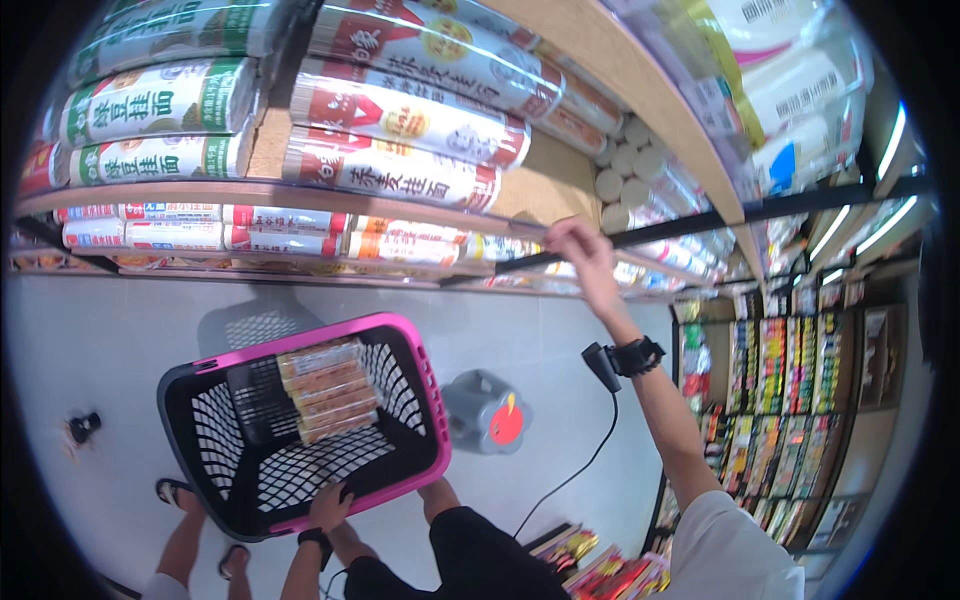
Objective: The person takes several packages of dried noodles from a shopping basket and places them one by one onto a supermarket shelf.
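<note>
A black plastic shopping basket with a pink rim (386, 324) is held before me, my left hand (330, 506) gripping its near edge. Several wrapped packs of dried noodles (330, 390) lie side by side in it, next to a dark flat object (247, 405). My right hand (581, 247) is raised at the front edge of a wooden shelf, fingers partly bent, with nothing seen in it. Beyond it on that shelf lie noodle rolls with red and white wrappers (390, 169) and a stack of rolls seen end-on (622, 172). Each wrist wears a black strap.
Green and white noodle rolls (157, 101) fill the shelf's left part; lower shelves hold more packs (285, 229). A grey stool (487, 412) with a red top stands on the floor. Another person's feet (176, 495) are at lower left. A black cable (577, 465) hangs from my right wrist.
</note>
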Tool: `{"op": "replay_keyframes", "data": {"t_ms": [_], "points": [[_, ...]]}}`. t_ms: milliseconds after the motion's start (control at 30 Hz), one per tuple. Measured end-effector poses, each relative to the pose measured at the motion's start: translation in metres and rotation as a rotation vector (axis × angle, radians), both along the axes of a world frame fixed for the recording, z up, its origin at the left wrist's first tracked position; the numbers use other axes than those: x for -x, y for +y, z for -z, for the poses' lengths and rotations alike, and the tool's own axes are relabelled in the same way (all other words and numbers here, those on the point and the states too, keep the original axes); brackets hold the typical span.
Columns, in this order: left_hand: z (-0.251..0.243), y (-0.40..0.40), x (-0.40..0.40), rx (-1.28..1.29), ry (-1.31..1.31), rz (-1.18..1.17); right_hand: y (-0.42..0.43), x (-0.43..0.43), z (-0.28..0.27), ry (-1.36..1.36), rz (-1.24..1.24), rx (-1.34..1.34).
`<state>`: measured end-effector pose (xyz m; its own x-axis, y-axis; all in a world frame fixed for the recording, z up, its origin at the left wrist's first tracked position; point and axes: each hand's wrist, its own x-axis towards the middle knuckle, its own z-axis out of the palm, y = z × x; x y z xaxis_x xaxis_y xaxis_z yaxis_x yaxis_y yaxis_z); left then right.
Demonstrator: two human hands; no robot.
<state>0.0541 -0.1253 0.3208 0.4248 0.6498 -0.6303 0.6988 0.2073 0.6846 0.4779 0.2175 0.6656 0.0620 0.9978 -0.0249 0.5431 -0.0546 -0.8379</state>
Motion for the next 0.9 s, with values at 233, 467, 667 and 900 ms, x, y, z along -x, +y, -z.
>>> {"op": "replay_keyframes", "data": {"t_ms": [233,467,667,900], "points": [[-0.05,0.002,-0.111,-0.31,0.242,0.045,0.156,-0.08,0.002,-0.153,0.198,-0.568],[-0.029,0.001,-0.273,-0.153,0.193,-0.187,0.242,-0.086,-0.041,-0.627,-0.039,-0.777],[-0.029,0.037,-0.302,0.034,0.17,-0.358,0.251,-0.105,-0.038,-0.914,-0.165,-0.664],[-0.038,0.014,-0.287,-0.032,0.097,-0.437,0.287,-0.118,-0.07,-1.035,-0.104,-1.157]]}}
